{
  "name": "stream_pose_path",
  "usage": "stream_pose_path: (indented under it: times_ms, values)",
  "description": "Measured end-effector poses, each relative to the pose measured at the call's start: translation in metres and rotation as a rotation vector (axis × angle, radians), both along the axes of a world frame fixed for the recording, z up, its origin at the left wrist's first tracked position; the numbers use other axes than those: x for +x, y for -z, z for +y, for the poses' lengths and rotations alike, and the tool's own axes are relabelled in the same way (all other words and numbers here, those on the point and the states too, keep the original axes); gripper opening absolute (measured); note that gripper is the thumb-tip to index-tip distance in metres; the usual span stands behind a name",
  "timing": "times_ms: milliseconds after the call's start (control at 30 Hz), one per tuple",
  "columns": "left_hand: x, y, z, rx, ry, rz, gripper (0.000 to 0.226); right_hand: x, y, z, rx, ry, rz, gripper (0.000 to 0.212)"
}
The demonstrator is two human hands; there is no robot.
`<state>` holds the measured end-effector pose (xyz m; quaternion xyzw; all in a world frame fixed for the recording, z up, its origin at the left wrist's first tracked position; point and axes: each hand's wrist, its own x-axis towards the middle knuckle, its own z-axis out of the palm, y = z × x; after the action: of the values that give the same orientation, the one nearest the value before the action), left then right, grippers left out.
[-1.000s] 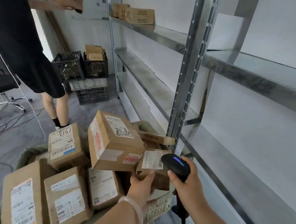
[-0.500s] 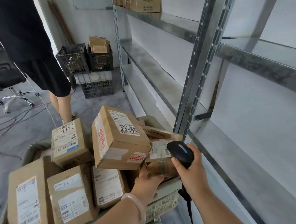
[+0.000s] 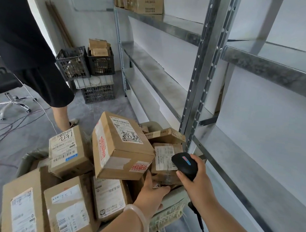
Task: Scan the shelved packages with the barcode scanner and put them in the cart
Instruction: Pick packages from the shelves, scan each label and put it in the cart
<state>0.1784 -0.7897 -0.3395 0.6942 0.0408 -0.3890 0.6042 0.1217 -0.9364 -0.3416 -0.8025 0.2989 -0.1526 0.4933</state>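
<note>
The small labelled package (image 3: 165,162) sits at the cart's (image 3: 172,202) far right corner, tight against the big tilted box (image 3: 123,146), and the left hand (image 3: 152,193) has its fingers curled round the package's lower edge. Right beside it, the right hand (image 3: 197,182) is wrapped firmly round the black scanner (image 3: 185,163), whose head hangs just over the package's label. More boxes (image 3: 70,150) are heaped across the cart, the metal shelves (image 3: 173,26) run along the right with a few cartons (image 3: 149,4) up top, and another person (image 3: 27,34) stands at left by the stacked crates (image 3: 85,62).
</note>
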Motion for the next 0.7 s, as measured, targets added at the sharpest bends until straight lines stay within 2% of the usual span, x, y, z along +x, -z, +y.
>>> stream_pose_path:
  times_ms: [700]
  values:
    - [-0.006, -0.006, 0.005, 0.075, 0.063, -0.141, 0.088, -0.015, -0.005, 0.001, -0.019, 0.035, 0.009, 0.066]
